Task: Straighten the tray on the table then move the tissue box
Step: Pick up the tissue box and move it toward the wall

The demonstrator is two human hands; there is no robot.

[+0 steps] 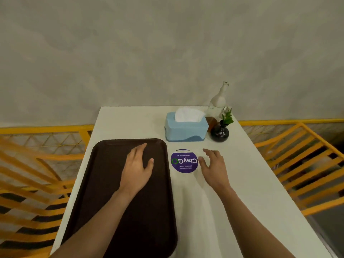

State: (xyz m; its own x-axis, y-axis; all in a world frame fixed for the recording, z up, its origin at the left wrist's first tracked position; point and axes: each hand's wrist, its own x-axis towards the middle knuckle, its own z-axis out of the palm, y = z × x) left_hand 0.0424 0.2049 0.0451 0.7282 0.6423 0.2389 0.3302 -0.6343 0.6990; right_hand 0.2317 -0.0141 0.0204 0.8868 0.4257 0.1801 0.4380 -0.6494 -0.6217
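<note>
A dark brown tray [104, 183] lies on the left half of the white table [251, 192], its long side running away from me. My left hand [136, 168] rests flat on the tray's far part, fingers spread. A light blue tissue box [186, 130] with a white tissue sticking out stands beyond the tray's far right corner. My right hand [214, 166] hovers over the bare table in front of the box, fingers apart, holding nothing, a hand's length short of the box.
A round purple sticker [184, 161] lies between my hands. A black vase [219, 133] with a green sprig and a white figurine [219, 101] stand right of the box. Orange chairs [297, 155] flank the table; a grey wall is behind.
</note>
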